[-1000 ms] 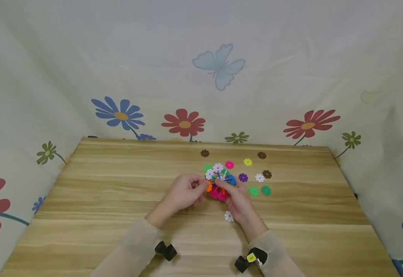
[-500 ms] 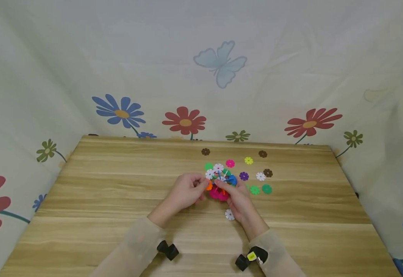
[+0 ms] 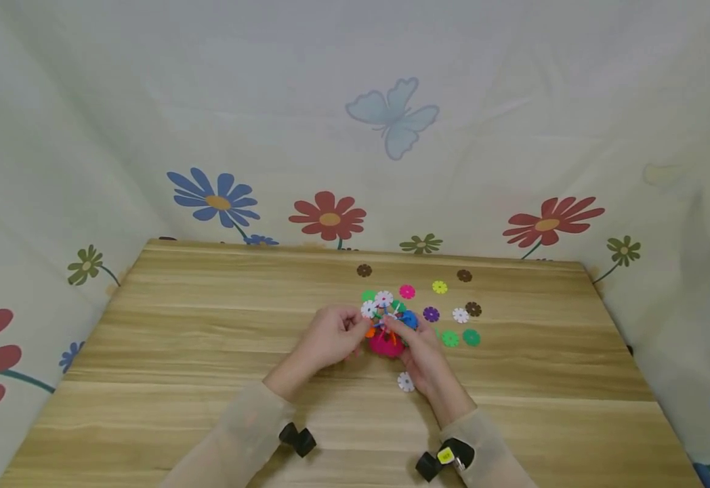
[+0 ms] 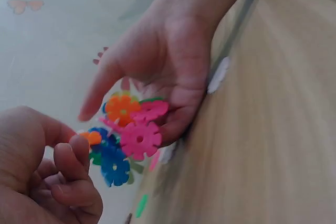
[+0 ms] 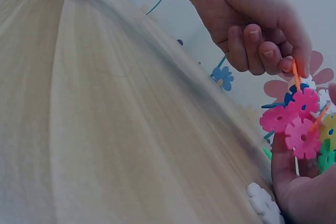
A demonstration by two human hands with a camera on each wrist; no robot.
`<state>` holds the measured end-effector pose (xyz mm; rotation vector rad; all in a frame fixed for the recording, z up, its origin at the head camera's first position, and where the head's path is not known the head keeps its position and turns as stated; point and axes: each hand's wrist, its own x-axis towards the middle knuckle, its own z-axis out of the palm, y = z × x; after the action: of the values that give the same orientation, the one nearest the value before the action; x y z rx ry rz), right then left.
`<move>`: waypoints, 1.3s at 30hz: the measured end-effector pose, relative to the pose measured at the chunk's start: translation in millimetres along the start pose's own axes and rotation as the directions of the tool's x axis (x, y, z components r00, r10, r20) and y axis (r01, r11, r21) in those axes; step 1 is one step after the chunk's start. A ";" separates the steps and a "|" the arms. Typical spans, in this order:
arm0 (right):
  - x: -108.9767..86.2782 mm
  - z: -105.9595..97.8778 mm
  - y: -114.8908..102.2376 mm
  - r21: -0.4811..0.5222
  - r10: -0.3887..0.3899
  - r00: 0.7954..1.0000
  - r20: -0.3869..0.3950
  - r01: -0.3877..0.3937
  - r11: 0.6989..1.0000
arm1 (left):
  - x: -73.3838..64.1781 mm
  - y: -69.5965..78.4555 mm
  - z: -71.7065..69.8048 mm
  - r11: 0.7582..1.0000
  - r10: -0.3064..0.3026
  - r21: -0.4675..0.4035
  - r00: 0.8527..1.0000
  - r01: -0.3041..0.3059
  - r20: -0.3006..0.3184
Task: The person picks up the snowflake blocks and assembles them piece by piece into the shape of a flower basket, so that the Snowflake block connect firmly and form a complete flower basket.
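Note:
Slotted flower-shaped plastic discs are joined into a colourful cluster [image 3: 387, 344], raised between both hands. My left hand [image 3: 332, 337] pinches an orange disc [image 4: 93, 138] at the cluster's left side, between thumb and index finger; its other fingers are curled in. From the right, my right hand [image 3: 423, 354] holds the cluster, thumb over the top and fingers beneath. Pink discs [image 5: 303, 138] face my body, and a blue disc [image 4: 114, 166] shows in the left wrist view. White discs [image 3: 369, 309] stand out at the far side. Fingers hide part of the cluster.
Loose discs lie on the wooden table [image 3: 209, 325] beyond and right of the hands, among them a yellow disc [image 3: 440, 287], a purple disc [image 3: 431, 314] and a dark green disc [image 3: 471, 337]. One white disc [image 3: 406, 381] lies by the right wrist. A flowered curtain [image 3: 257, 102] surrounds the table.
The cluster has tilted slightly in the hands: its pink discs now face up more broadly and less of the orange disc shows. Both hands keep their hold almost in place.

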<state>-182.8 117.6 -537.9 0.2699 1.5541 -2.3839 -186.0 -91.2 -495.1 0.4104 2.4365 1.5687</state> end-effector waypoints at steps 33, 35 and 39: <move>7.6 -15.0 -8.5 0.200 -0.014 1.000 -0.001 0.014 0.980 | 110.0 -46.8 -24.8 0.902 0.040 0.430 0.986 0.034 -0.163; 7.5 -15.5 -8.7 0.203 -0.012 1.000 -0.011 0.014 0.979 | 95.6 -39.9 -24.5 0.938 0.000 0.343 0.987 0.056 -0.163; 6.0 -12.7 -7.8 0.203 -0.010 1.000 -0.026 0.016 0.979 | 55.2 -15.4 -23.3 0.993 -0.100 0.051 0.983 0.109 -0.153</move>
<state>-191.0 131.3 -538.1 0.3341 1.3262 -2.5617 -247.1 -98.0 -501.2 0.1758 2.5747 1.5387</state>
